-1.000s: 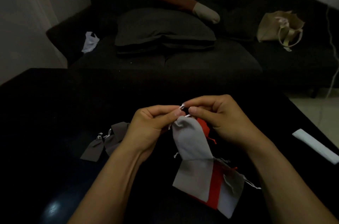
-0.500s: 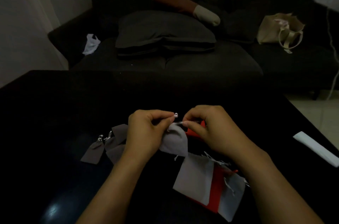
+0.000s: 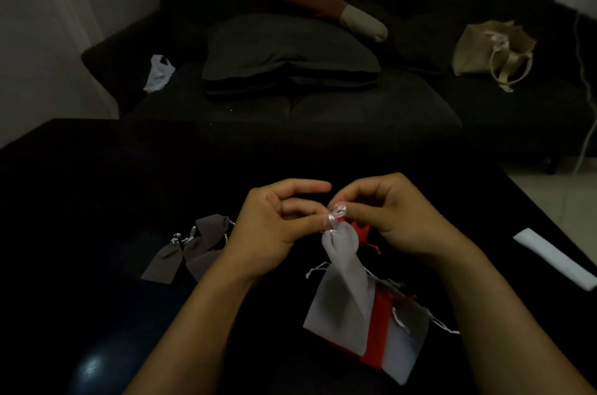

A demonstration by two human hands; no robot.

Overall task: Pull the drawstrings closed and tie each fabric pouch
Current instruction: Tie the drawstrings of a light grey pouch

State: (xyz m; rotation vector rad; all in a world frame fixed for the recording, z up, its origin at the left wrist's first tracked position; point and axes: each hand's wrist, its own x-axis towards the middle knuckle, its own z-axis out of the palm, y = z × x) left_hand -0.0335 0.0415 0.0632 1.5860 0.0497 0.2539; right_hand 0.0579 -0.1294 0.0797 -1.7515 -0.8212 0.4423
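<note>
A light grey pouch [image 3: 343, 249] hangs above the black table, its neck gathered. Its white drawstring [image 3: 336, 215] forms a small loop at the top. My left hand [image 3: 274, 223] pinches the string at the neck with curled fingers, index finger stretched out above. My right hand [image 3: 394, 217] pinches the loop from the right. Under the pouch lies a pile of flat light grey pouches [image 3: 342, 314] and a red pouch [image 3: 379, 330]. Another red pouch [image 3: 363, 231] peeks out behind the held one. Three dark grey pouches [image 3: 190, 249] with drawn strings lie to the left.
The black table [image 3: 97, 200] fills the lower view. A white flat strip [image 3: 555, 257] lies near its right edge. Behind stands a dark sofa [image 3: 323, 110] with cushions, a beige bag [image 3: 491, 48] and a white plastic bag [image 3: 160, 71].
The held pouch has swung down to hang upright, its string now looped at the top. My left index finger has lifted and straightened. Both hands stayed close together.
</note>
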